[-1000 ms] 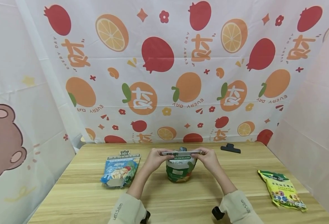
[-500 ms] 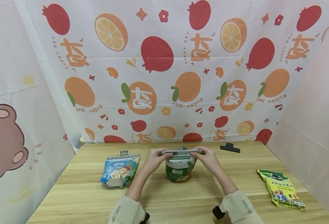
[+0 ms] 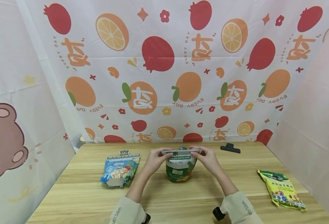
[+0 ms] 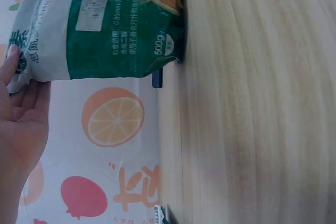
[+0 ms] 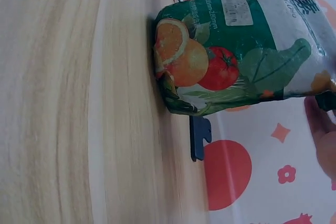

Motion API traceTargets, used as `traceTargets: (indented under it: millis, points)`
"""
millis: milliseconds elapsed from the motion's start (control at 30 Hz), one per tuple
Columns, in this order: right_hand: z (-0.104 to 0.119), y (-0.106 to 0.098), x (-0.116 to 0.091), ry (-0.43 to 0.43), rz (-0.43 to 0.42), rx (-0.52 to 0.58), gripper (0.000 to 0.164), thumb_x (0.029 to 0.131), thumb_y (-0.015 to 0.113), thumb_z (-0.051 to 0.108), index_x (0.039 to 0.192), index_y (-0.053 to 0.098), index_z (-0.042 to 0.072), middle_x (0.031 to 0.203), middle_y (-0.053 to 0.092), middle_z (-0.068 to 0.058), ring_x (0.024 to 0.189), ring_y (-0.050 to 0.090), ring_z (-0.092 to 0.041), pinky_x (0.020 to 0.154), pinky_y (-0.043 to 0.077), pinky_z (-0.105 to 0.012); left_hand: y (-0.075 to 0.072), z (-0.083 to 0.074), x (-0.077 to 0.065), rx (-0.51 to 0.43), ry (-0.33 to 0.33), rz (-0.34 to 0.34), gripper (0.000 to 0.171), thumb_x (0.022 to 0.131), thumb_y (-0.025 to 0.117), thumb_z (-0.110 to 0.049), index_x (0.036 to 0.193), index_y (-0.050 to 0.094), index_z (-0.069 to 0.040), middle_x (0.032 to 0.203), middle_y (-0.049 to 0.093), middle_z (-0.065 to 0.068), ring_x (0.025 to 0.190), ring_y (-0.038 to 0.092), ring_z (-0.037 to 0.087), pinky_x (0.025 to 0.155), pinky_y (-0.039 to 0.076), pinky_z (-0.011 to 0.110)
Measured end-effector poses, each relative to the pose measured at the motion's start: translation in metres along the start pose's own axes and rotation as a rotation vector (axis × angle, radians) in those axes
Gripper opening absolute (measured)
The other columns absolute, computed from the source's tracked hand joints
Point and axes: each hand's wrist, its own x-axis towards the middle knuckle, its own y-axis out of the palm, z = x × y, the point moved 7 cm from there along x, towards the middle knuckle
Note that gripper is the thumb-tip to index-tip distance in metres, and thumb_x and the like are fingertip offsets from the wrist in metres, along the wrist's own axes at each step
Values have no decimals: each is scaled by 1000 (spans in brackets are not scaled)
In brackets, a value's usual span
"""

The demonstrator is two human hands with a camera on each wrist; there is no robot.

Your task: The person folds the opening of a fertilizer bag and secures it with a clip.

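A green-and-white printed bag [image 3: 179,171] with fruit and vegetable pictures stands upright on the table. Its top edge is folded over into a flat strip. My left hand [image 3: 155,158] pinches the left end of that fold, thumb in front and fingers behind. At the right end my right hand [image 3: 207,158] pinches it the same way. The left wrist view shows the left hand [image 4: 23,119] on the bag's top and "500g" printed near its base. In the right wrist view the right hand [image 5: 323,135] is partly cut off. A small dark piece [image 3: 182,148] shows just behind the fold.
On the left lies a blue bag [image 3: 119,172] with a clip [image 3: 124,154] across its top. A black clip [image 3: 230,148] lies at the back right. The yellow-green packet [image 3: 282,189] lies near the right edge of the wooden table [image 3: 77,193]. A fruit-print curtain [image 3: 164,93] hangs behind.
The bag's folded top has tipped slightly, so more of its large printed characters show. Both hands keep their hold in nearly the same place. The other things have stayed put.
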Motion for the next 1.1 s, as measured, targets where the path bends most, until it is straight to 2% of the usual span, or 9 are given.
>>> traceTargets:
  millis: [100, 200, 267, 333, 600, 767, 900, 967, 1100]
  points:
    - [-18, -1, 3, 79, 6, 31, 40, 89, 63, 21, 122, 56, 1, 118, 57, -14, 98, 52, -22, 81, 46, -36, 0, 14, 2, -97, -59, 7, 30, 87, 62, -4, 115, 58, 8, 103, 63, 17, 80, 58, 14, 69, 47, 24]
    - [-29, -1, 0, 198, -12, 68, 52, 92, 57, 32, 129, 46, -3, 120, 53, -18, 107, 51, -26, 90, 42, -42, -2, 29, 3, -142, -126, -22, 28, 88, 62, -8, 111, 57, 8, 103, 62, 14, 96, 57, 21, 84, 46, 35]
    - [-33, -2, -3, 245, -22, 110, 55, 93, 54, 34, 127, 45, -8, 118, 54, -21, 109, 52, -29, 93, 40, -43, -3, 39, 4, -118, -166, -43, 24, 88, 63, -13, 103, 61, 5, 95, 63, 9, 92, 58, 20, 84, 46, 39]
    - [-33, -3, -4, 252, -46, 145, 52, 94, 53, 33, 124, 47, -9, 116, 56, -20, 108, 52, -28, 94, 38, -44, -3, 40, 4, -70, -159, -53, 23, 89, 63, -17, 96, 64, 4, 88, 63, 7, 85, 57, 17, 82, 46, 39]
    - [-23, -8, -5, 183, -165, 275, 32, 87, 65, 16, 110, 61, -5, 94, 65, -2, 90, 57, -13, 91, 38, -37, -4, 29, 7, -101, -65, -119, 18, 87, 64, -9, 90, 66, 8, 79, 64, 9, 73, 54, 10, 67, 46, 25]
    - [-17, -9, -5, 129, -238, 266, 17, 85, 64, 5, 98, 65, -6, 88, 67, -1, 85, 59, -10, 79, 46, -28, -7, 21, 5, -157, -58, -180, 16, 84, 64, 1, 97, 67, 10, 92, 67, 18, 86, 64, 17, 75, 50, 28]
    - [-14, -9, -5, 74, -302, 239, 18, 85, 64, 4, 97, 65, -10, 85, 68, -5, 80, 60, -10, 73, 48, -25, -7, 7, 1, -131, -32, -206, 16, 84, 63, 4, 97, 66, 13, 92, 66, 22, 86, 64, 21, 74, 51, 28]
    - [-13, -9, -4, 66, -314, 233, 21, 85, 65, 6, 99, 65, -10, 87, 68, -6, 80, 59, -9, 73, 48, -24, -7, 5, 0, -106, -24, -197, 15, 83, 63, 5, 95, 66, 14, 90, 66, 23, 84, 64, 22, 71, 51, 28]
    - [-13, -7, -4, 74, -304, 242, 24, 86, 64, 8, 103, 64, -9, 92, 67, -7, 83, 59, -9, 75, 47, -24, -4, 21, 2, -81, -63, -127, 12, 83, 65, 2, 92, 66, 9, 91, 66, 19, 88, 63, 25, 71, 51, 29]
